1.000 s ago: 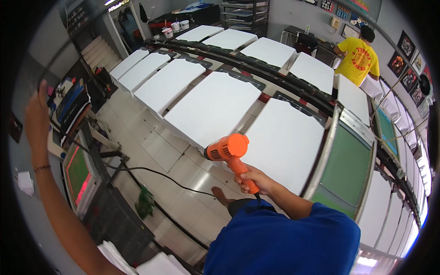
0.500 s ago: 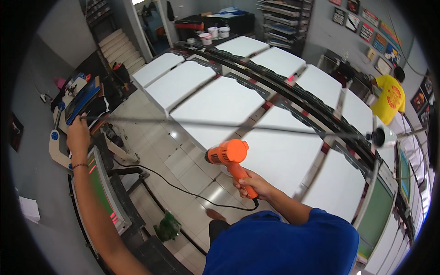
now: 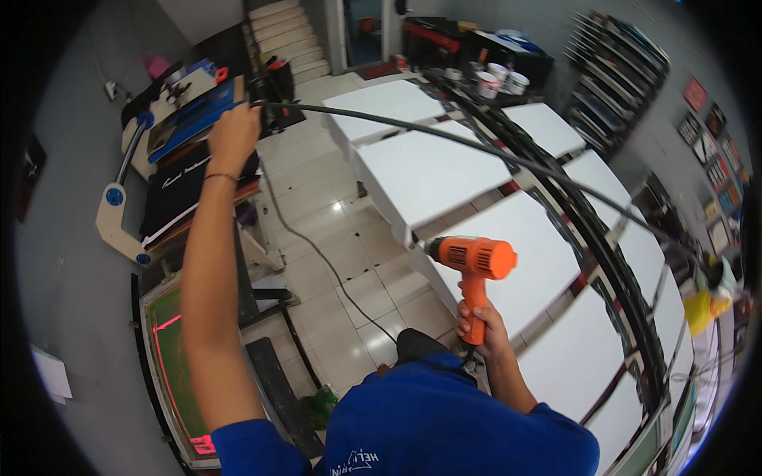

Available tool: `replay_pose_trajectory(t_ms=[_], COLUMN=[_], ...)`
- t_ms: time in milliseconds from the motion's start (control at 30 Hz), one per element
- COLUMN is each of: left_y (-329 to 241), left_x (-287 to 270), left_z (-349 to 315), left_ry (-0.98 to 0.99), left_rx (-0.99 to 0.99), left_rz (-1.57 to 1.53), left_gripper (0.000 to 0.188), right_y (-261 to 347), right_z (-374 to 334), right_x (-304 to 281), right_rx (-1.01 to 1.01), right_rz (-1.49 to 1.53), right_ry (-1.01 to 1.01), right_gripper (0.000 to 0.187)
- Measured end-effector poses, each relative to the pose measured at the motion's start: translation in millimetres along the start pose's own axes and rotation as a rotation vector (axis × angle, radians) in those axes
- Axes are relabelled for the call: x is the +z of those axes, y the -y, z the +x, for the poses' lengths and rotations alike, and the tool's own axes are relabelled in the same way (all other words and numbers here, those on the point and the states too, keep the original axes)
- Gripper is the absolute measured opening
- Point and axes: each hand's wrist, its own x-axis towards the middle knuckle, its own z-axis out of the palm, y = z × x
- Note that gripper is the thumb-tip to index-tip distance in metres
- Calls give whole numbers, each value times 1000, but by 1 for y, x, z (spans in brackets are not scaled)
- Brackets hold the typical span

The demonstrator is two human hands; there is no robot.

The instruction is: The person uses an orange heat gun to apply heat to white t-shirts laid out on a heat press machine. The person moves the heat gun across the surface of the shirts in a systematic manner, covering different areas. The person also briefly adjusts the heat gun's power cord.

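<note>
My left hand [image 3: 234, 136] is raised at the upper left, its fingers closed on a black cable [image 3: 444, 133]. The cable stretches from there across the view toward the far right. My right hand [image 3: 486, 327] grips the handle of an orange heat gun [image 3: 476, 258], whose dark nozzle points left over the edge of the white boards [image 3: 516, 266]. A thinner cord [image 3: 321, 258] sags from beneath my left hand down toward my body; its link to the heat gun is hidden.
White boards ring a dark curved rail [image 3: 548, 170]. At left stand a press-like table with black cloth [image 3: 178, 186] and a green-meshed screen frame [image 3: 163, 353]. Paint tubs [image 3: 487, 84], a drying rack [image 3: 619, 79] and stairs [image 3: 286, 40] lie beyond. Someone's yellow shirt [image 3: 702, 308] shows at far right.
My view has turned left. My left hand, with the cable, appears higher and farther right; the heat gun has shifted right in view. Both hands keep their hold.
</note>
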Motion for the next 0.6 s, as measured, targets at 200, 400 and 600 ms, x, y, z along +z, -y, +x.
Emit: replay_pose_trajectory(t_ms=[200, 400, 600], left_y=[22, 68, 101], left_x=[104, 163, 245], left_z=[127, 300, 450], left_ry=[8, -45, -36], left_rx=[20, 24, -27], left_rz=[-81, -2, -10], left_gripper=[40, 40, 41], right_y=[-11, -4, 3], right_z=[184, 416, 612], right_x=[16, 68, 131], right_rx=[-18, 49, 127], right_rz=[-1, 66, 88], right_ry=[-18, 143, 289], right_gripper=[63, 58, 60])
